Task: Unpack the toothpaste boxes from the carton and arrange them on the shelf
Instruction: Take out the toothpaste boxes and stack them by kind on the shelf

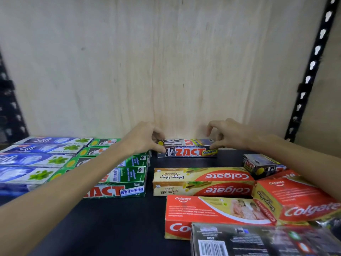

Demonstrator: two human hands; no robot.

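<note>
Shelf (118, 224): black surface. Back panel (166, 61): pale wood with fine vertical grain. Slotted upright (311, 71) at right: black with white slots.

Zact Smokers box (187, 151): black and grey, red lettering, yellow tag. Second Zact Smokers box (262, 166): dark grey and black, yellow spot, red lettering.

Zact Whitening boxes (127, 182): green, red lettering, a blue-and-white label.

Safi boxes (36, 157): blue and white with green leaf motifs.

Colgate herbal boxes (203, 182): red and yellow-gold, white lettering. Colgate box (212, 213) nearer: red, yellow and white. Tilted Colgate box (293, 198): red with yellow end.

Nearest box (258, 241): grey-black, white barcode panel.
</note>
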